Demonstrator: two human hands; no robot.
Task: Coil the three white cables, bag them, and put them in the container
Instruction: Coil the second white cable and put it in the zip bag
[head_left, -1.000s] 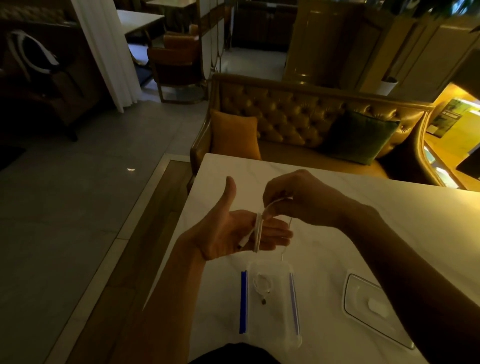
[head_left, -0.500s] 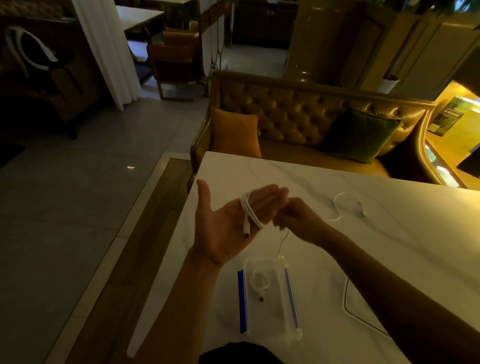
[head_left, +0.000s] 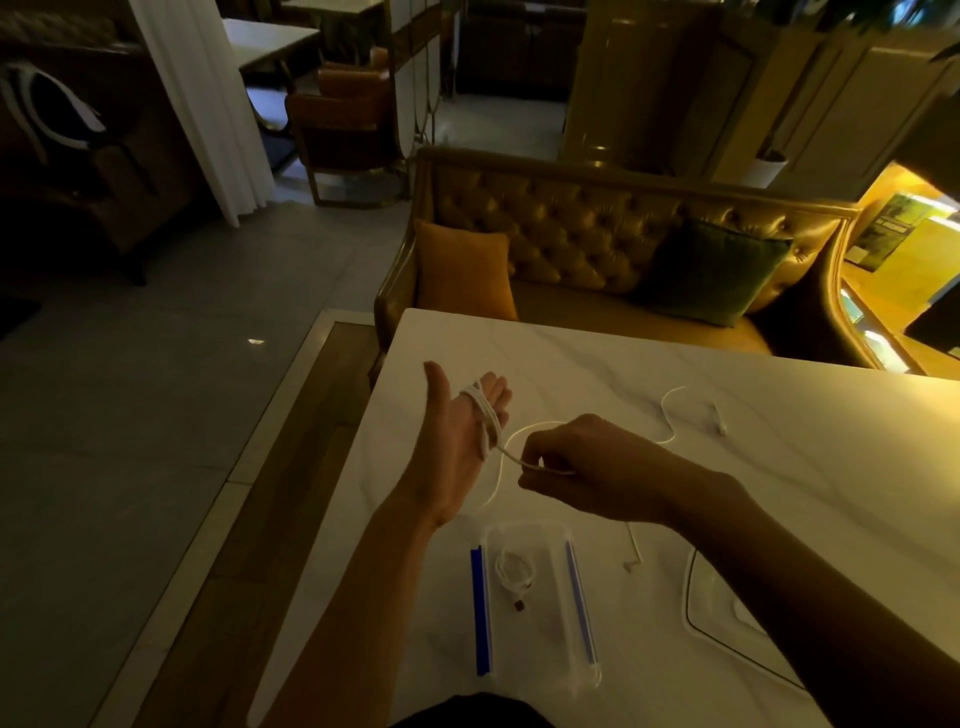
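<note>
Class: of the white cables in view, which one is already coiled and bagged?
The small coiled cable inside the clear bag nearest the person. The others are loose: one partly wound on the left hand, another trailing across the table.

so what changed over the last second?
The right hand pulled out to the right, away from the left hand, drawing a span of the white cable off the wraps. The left palm turned upright. It's still wrapped on the left fingers, pinched in the right. The bag with its coiled cable hasn't moved.
</note>
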